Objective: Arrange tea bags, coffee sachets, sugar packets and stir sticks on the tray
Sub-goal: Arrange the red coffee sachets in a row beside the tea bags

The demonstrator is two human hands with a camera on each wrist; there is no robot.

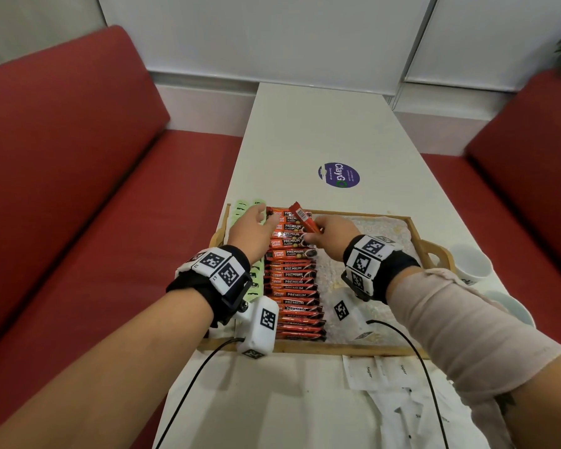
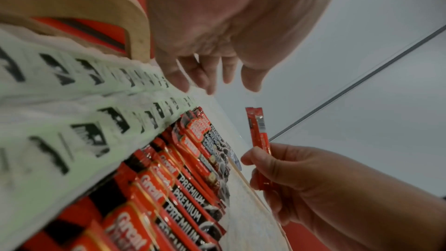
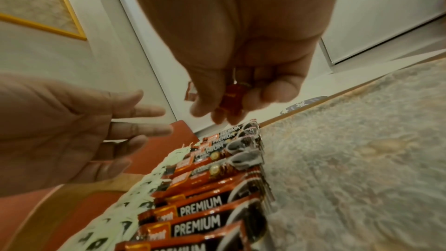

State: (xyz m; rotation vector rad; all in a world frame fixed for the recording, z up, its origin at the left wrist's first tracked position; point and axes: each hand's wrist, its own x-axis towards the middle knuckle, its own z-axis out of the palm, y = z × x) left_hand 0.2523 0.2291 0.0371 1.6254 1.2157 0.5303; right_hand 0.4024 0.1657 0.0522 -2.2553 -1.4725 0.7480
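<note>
A wooden tray (image 1: 415, 231) lined with a pale cloth sits on the white table. A column of red coffee sachets (image 1: 292, 280) runs down its middle. Pale green tea bags (image 1: 242, 210) lie in a row along the left side. My right hand (image 1: 329, 231) pinches one red coffee sachet (image 1: 303, 218) and holds it tilted above the far end of the column; the held sachet (image 2: 259, 136) also shows in the left wrist view. My left hand (image 1: 256, 222) hovers with fingers spread over the far tea bags, holding nothing.
White sugar packets (image 1: 379, 371) lie on the table near the tray's front edge. Two white cups (image 1: 473, 264) stand right of the tray. A round purple sticker (image 1: 338, 175) sits beyond it. Red benches flank the table. The tray's right half shows bare cloth (image 1: 379, 234).
</note>
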